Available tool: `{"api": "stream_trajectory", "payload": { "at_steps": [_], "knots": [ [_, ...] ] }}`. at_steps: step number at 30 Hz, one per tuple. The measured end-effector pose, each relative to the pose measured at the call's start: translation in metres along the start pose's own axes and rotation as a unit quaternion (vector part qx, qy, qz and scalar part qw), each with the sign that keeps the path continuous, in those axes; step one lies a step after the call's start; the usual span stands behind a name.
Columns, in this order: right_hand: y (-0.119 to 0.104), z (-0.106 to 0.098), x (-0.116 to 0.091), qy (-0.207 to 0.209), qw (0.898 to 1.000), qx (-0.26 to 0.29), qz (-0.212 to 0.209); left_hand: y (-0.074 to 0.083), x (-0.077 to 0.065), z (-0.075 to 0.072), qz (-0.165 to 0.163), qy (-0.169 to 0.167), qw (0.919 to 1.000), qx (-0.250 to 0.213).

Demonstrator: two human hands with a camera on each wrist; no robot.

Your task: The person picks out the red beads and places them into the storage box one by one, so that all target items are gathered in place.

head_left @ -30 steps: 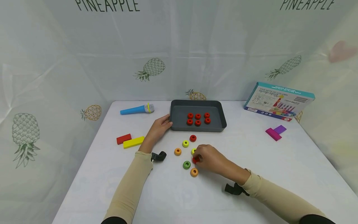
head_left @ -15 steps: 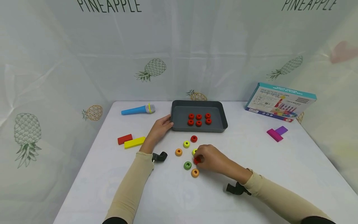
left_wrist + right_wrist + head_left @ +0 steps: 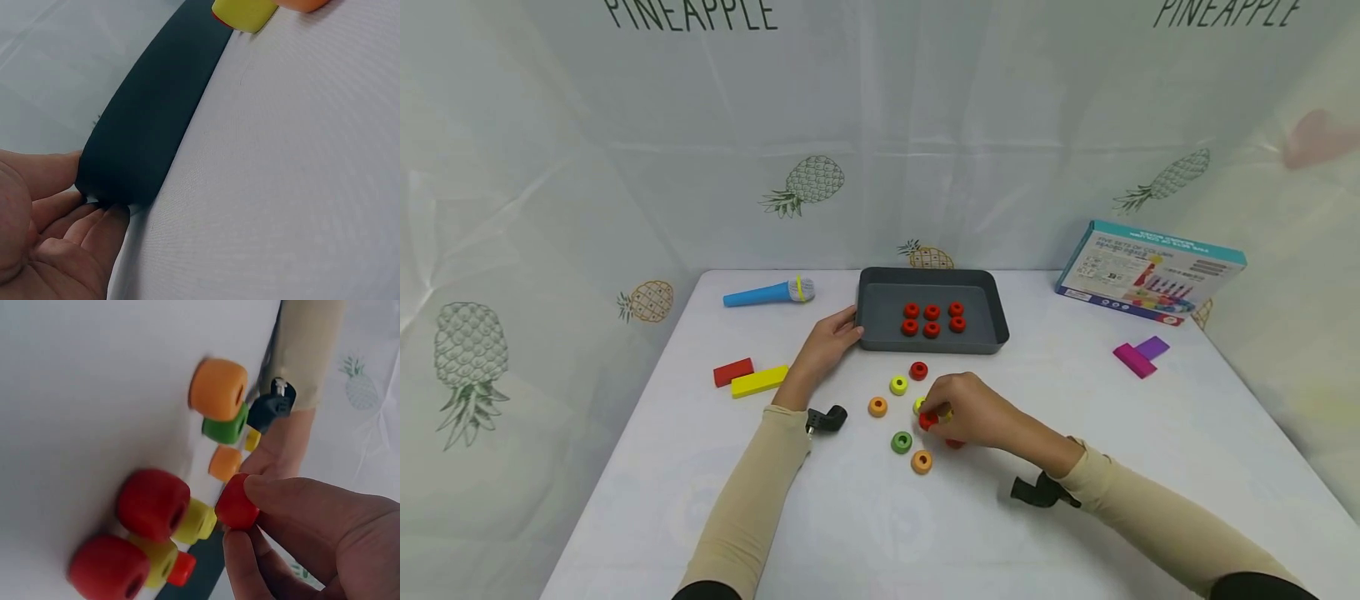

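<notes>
In the head view my right hand (image 3: 966, 408) pinches a red bead (image 3: 928, 421) just above the white table. The right wrist view shows that bead (image 3: 237, 503) between thumb and fingertips, with two more red beads (image 3: 153, 503) lying below. Around it lie a green bead (image 3: 902, 442), orange beads (image 3: 922, 462) and yellow beads (image 3: 898, 385). My left hand (image 3: 829, 340) grips the left side of a dark grey tray (image 3: 880, 340), near its front corner. Several red beads (image 3: 932, 330) stand in two rows inside the tray. The left wrist view shows thumb and fingers at the tray's end (image 3: 134, 144).
A blue toy microphone (image 3: 760, 296) lies at the back left. Closer in are a red block (image 3: 733, 372) and a yellow block (image 3: 760, 382). On the right, a purple and a magenta block (image 3: 1135, 360) lie before a cardboard box (image 3: 1150, 271). A pineapple-print curtain hangs behind.
My right hand has lifted the red bead off the table and shifted slightly away from me. Another red bead now shows beneath that hand. My left hand stays on the tray.
</notes>
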State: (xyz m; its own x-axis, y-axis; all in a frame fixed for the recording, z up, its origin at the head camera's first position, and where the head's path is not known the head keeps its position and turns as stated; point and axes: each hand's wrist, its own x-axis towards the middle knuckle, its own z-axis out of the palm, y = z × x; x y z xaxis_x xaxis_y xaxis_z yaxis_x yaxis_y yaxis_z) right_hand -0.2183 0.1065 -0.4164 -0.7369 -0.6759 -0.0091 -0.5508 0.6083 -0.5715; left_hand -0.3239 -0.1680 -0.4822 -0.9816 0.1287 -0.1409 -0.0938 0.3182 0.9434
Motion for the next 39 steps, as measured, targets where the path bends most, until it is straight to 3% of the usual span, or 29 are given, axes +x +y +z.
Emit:
{"api": "stream_trajectory", "payload": {
  "at_steps": [14, 32, 39],
  "knots": [
    [0.009, -0.022, 0.014, 0.008, 1.0, 0.029, -0.01, -0.001, 0.0, 0.0, -0.002, -0.001, 1.0, -0.003],
    [0.026, -0.041, 0.039, 0.04, 0.999, -0.009, -0.003, 0.0, 0.001, 0.0, 0.004, 0.0, 1.0, 0.003],
    [0.036, -0.048, 0.053, 0.071, 0.997, -0.013, -0.013, 0.0, 0.0, 0.0, -0.004, 0.002, 0.9999, 0.009]
  ]
}}
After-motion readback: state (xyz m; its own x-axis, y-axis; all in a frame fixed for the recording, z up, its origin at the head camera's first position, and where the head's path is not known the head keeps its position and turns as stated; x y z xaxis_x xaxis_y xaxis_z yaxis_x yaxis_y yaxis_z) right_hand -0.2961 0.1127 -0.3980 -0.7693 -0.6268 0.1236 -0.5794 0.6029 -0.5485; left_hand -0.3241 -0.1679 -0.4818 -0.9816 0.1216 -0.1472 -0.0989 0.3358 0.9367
